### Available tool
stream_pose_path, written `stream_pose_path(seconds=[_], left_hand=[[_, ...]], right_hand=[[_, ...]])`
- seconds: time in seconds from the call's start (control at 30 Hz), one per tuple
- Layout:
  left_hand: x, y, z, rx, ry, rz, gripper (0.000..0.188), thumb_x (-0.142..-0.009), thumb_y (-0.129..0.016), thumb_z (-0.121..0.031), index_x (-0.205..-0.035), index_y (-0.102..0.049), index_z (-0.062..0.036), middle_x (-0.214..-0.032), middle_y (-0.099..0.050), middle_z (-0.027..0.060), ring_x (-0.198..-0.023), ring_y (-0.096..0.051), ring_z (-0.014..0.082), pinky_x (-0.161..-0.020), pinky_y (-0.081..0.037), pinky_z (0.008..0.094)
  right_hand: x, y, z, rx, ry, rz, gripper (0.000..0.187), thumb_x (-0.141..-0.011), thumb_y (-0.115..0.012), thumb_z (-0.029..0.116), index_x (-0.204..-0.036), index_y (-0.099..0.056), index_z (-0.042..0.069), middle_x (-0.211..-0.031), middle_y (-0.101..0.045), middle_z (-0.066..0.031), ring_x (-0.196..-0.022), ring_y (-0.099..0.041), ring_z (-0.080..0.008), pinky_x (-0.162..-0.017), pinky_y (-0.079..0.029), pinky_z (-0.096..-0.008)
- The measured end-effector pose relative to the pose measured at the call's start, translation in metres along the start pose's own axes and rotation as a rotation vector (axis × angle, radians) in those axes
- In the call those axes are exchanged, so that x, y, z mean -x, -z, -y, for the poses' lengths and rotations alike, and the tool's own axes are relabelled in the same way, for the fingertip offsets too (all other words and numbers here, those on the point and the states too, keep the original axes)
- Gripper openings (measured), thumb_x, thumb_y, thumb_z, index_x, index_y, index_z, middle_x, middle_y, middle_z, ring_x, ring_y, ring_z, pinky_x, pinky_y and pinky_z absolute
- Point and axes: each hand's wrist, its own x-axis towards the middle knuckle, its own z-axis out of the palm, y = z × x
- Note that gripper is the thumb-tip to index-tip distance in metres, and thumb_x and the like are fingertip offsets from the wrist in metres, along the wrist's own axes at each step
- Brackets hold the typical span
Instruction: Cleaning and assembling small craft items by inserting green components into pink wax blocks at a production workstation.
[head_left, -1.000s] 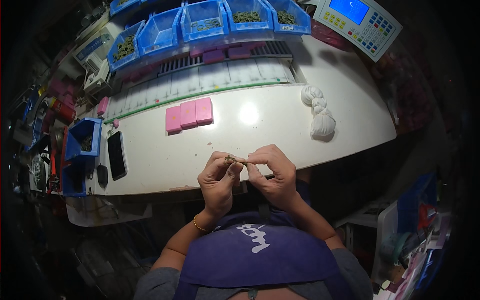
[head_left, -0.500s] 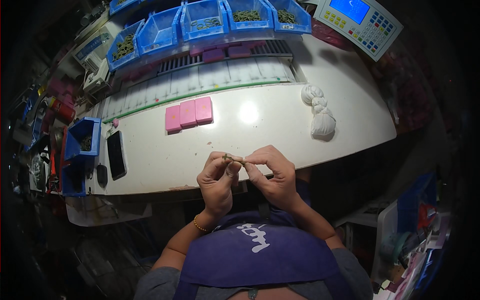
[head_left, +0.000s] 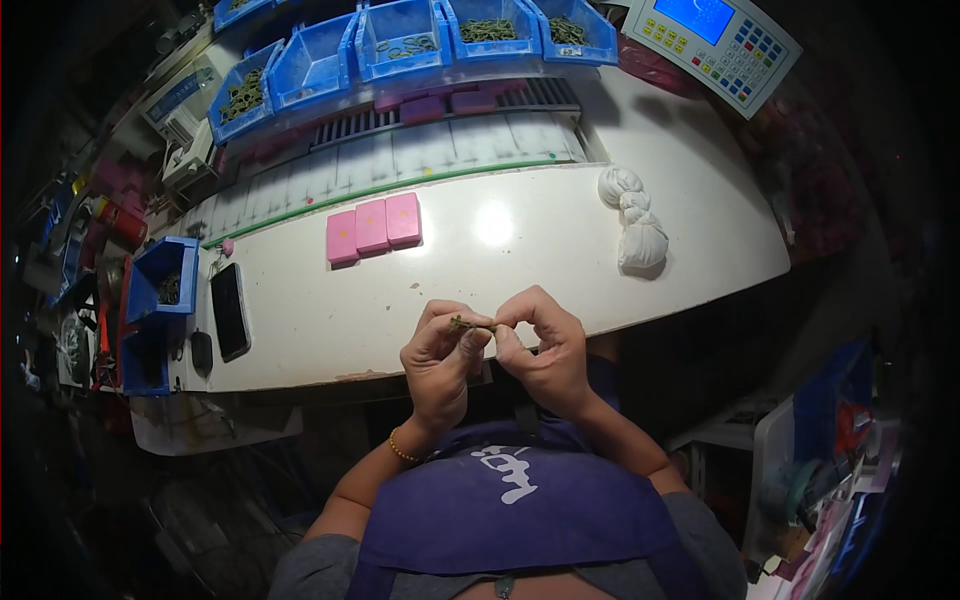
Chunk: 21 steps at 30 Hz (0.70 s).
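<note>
Two bare hands meet above the near edge of the white worktop [head_left: 520, 255], close to its middle. Between them is a small olive-green piece [head_left: 463, 322], its exact shape too small to tell. The left hand [head_left: 435, 365] pinches it between thumb and forefinger; the right hand [head_left: 548, 350] has thumb and forefinger closed on its right end. A beaded bracelet [head_left: 402, 446] circles the left wrist.

Three pink blocks [head_left: 372, 226] sit side by side, touching, left of the worktop's middle, toward the green-edged strip [head_left: 390, 182]. A dark-screened smartphone [head_left: 231, 312] lies near the left edge, just beside a blue bin [head_left: 160, 283]. A knotted white cloth bundle [head_left: 640, 240] rests toward the right edge. Beyond the far edge stand blue bins [head_left: 400, 60], several holding olive-green pieces [head_left: 487, 31].
</note>
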Motion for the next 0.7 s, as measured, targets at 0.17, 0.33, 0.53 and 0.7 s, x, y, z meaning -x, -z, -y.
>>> stream_pose_path(seconds=[0.17, 0.33, 0.53, 0.7], left_hand=[[-0.003, -0.005, -0.006, 0.084, 0.08, -0.01, 0.009, -0.092, -0.066, -0.008, -0.099, -0.065, -0.001, -0.097, -0.055, 0.0014, -0.073, -0.054, 0.0047, -0.057, -0.044, 0.0181], [-0.009, 0.009, -0.009, 0.383, 0.395, -0.034, 0.011, -0.097, -0.061, -0.018, -0.101, -0.061, -0.0083, -0.078, -0.051, -0.0052, -0.062, -0.043, 0.0041, -0.057, -0.036, 0.0202], [-0.012, 0.004, -0.02, 0.439, 0.513, 0.022, 0.019, -0.1, -0.057, -0.027, -0.095, -0.052, -0.0092, -0.074, -0.042, -0.0035, -0.056, -0.034, 0.004, -0.054, -0.032, 0.02], [-0.009, 0.006, -0.017, 0.366, 0.475, 0.011, 0.019, -0.098, -0.06, -0.025, -0.094, -0.056, -0.0077, -0.074, -0.049, -0.0032, -0.054, -0.036, 0.0042, -0.053, -0.033, 0.0195]], right_hand=[[0.003, 0.0, 0.0, -0.529, -0.435, 0.106, 0.007, -0.092, -0.061, 0.008, -0.094, -0.061, 0.002, -0.085, -0.062, 0.0001, -0.076, -0.057, -0.0056, -0.066, -0.047, -0.023], [0.026, 0.003, -0.004, -0.12, -0.357, 0.281, 0.011, -0.092, -0.062, 0.011, -0.096, -0.064, 0.001, -0.076, -0.063, -0.0017, -0.065, -0.055, -0.0047, -0.059, -0.046, -0.0223], [0.06, -0.012, -0.047, 0.398, 0.033, 0.43, 0.013, -0.083, -0.068, 0.017, -0.089, -0.066, 0.006, -0.068, -0.066, -0.0096, -0.056, -0.064, -0.0202, -0.05, -0.049, -0.031], [0.075, -0.024, -0.089, 0.717, 0.215, 0.353, 0.01, -0.083, -0.066, 0.019, -0.085, -0.061, 0.011, -0.057, -0.06, -0.0057, -0.048, -0.061, -0.0217, -0.042, -0.046, -0.036]])
